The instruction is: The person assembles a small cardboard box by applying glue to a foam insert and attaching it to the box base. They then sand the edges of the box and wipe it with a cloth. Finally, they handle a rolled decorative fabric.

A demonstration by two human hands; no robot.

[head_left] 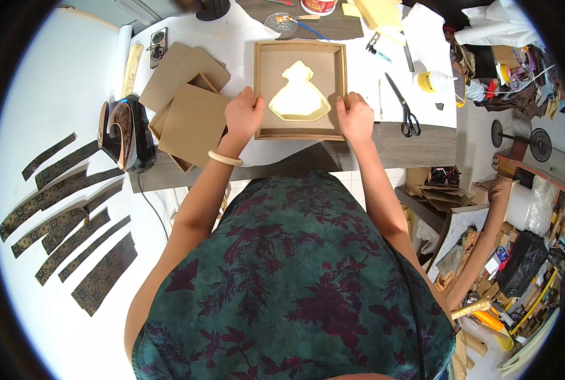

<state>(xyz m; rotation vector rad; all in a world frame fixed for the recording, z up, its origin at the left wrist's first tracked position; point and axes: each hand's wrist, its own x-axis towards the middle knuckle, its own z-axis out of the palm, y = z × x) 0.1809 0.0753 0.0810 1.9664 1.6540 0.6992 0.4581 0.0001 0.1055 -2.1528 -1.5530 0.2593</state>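
Note:
A shallow square cardboard box (268, 63) is held between my two hands over the front of the worktable. In its brown floor is a pale yellow, bag-shaped recess (299, 98), narrow at the far end and wide at the near end. My left hand (243, 113) grips the left wall, fingers curled and thumb over the rim. Gripping the right wall in the same way is my right hand (356, 117). A pale bangle (225, 158) circles my left wrist. Close to my left hand lie stacked brown boards and box parts (192, 123).
Black scissors (403, 104) and a white glue bottle (433, 82) lie to the right. A clothes iron (125, 133) stands at the left, its cord hanging down. Farther back are a brush on a clear dish (280, 25) and a red-and-white tub (318, 6). Dark patterned fabric strips (73, 209) lie far left.

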